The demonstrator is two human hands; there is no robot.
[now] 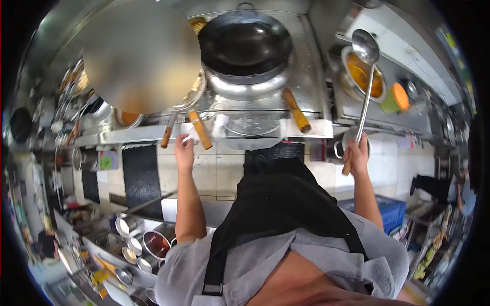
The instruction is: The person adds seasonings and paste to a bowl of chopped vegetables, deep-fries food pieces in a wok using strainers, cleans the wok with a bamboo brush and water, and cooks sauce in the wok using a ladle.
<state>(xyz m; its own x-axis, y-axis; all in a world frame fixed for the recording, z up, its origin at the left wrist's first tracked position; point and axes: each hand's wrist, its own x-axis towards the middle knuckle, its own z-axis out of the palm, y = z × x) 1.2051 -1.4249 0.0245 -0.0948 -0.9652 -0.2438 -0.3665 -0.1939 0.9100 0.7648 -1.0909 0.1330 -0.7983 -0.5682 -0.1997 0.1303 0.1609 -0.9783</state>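
My right hand (356,154) is wrapped round the wooden-ended handle of a long steel ladle (366,97). The ladle's bowl is raised at the upper right, in front of a pot of orange liquid (363,74). At the stove's front edge my left hand (185,151) has its fingers drawn together on a small white cloth (190,136). Just right of that hand a wooden handle (200,131) sticks out over the edge, and another wooden handle (167,136) is on its left. A dark wok (246,43) sits on the stove, its inside showing no food.
A wooden handle (296,111) juts from the stove's right side. A green container with an orange top (396,98) stands beside the pot. Behind me are metal pots (155,242) on a counter and a blue crate (389,213). A blurred patch hides the upper left.
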